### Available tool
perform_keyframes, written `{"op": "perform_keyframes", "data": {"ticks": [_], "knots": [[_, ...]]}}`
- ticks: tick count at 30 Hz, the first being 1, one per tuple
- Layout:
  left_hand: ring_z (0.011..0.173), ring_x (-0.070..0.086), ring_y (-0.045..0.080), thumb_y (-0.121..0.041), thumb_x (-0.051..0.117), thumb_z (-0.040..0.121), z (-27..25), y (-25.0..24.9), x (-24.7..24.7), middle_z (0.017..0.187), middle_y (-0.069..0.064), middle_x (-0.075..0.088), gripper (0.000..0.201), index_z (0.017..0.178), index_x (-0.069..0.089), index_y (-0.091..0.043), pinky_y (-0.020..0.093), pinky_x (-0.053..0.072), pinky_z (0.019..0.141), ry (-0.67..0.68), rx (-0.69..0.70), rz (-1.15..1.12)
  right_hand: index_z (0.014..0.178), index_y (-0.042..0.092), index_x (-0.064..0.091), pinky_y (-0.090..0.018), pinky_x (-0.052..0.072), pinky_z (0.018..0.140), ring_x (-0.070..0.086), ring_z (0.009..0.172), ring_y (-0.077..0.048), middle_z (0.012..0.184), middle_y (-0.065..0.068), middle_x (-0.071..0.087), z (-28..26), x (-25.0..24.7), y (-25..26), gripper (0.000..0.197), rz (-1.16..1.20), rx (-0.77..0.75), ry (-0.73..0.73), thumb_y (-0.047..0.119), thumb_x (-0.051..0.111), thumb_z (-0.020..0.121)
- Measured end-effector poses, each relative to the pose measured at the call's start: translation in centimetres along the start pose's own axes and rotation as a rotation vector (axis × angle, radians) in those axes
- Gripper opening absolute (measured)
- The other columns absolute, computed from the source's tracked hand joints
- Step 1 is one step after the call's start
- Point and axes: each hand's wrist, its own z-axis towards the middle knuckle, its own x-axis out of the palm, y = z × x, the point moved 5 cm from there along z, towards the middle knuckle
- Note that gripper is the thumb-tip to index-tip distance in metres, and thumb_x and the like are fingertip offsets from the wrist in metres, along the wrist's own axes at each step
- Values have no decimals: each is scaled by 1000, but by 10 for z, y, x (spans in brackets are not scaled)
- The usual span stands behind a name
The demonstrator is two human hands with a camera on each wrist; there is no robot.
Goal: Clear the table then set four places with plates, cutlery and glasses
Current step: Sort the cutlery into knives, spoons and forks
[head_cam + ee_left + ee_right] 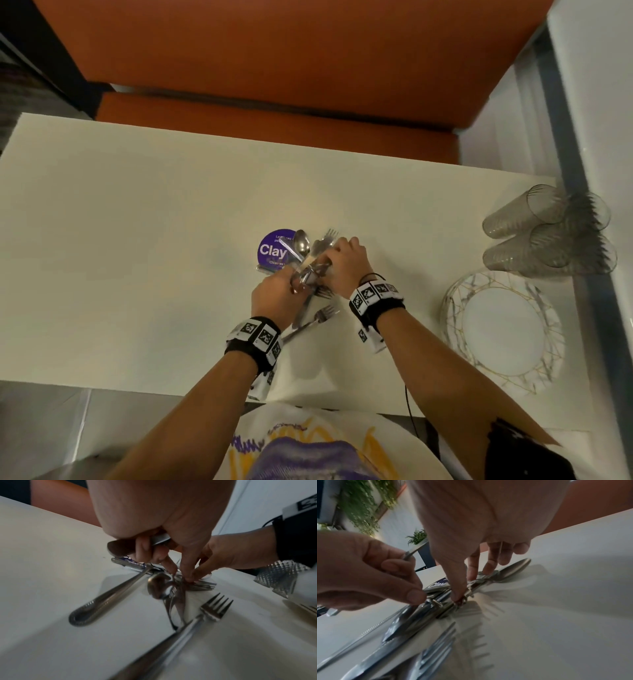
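Observation:
A pile of steel cutlery lies mid-table, partly over a purple round sticker. My left hand grips a brown-handled piece in its curled fingers, while its thumb and forefinger reach down into the pile. From the right, my right hand pinches a piece in the pile between thumb and forefinger. A spoon and a fork lie loose just in front of the hands. A stack of marbled plates and several ribbed glasses stand at the right end.
The white table has an orange bench along its far side. A glass wall with a grey frame runs close behind the glasses and plates. A cable hangs from the right wristband over the near edge.

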Motion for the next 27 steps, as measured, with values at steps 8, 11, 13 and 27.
{"op": "perform_keyframes", "data": {"ticks": [8, 11, 13, 27], "knots": [[71, 64, 20, -44, 70, 90, -5, 2, 23, 74, -7, 62, 27, 97, 50, -27, 31, 44, 63, -6, -45, 28, 102, 28, 67, -39, 41, 91, 48, 108, -26, 112, 0, 59, -4, 2, -22, 33, 65, 21, 76, 42, 80, 76], [67, 63, 20, -46, 72, 90, -9, -3, 27, 75, -7, 63, 32, 99, 53, -23, 28, 42, 62, -8, -19, 48, 102, 21, 66, -41, 42, 92, 47, 108, -27, 112, -3, 57, -2, 4, -22, 33, 19, 8, 96, 44, 75, 81], [66, 61, 20, -48, 70, 90, -12, -7, 29, 75, -7, 60, 32, 92, 52, -21, 28, 40, 62, -12, -18, 61, 102, 16, 65, -41, 42, 91, 47, 107, -26, 112, -4, 56, -2, 7, -22, 42, -4, 7, 99, 52, 73, 82], [78, 62, 24, -28, 65, 91, -11, -11, 27, 84, -2, 60, 18, 91, 48, -23, 31, 45, 68, 88, -56, 143, 92, 32, 70, -38, 39, 93, 54, 99, -20, 90, 11, 54, -4, 7, -27, 11, 89, 17, 106, 28, 76, 84]]}}
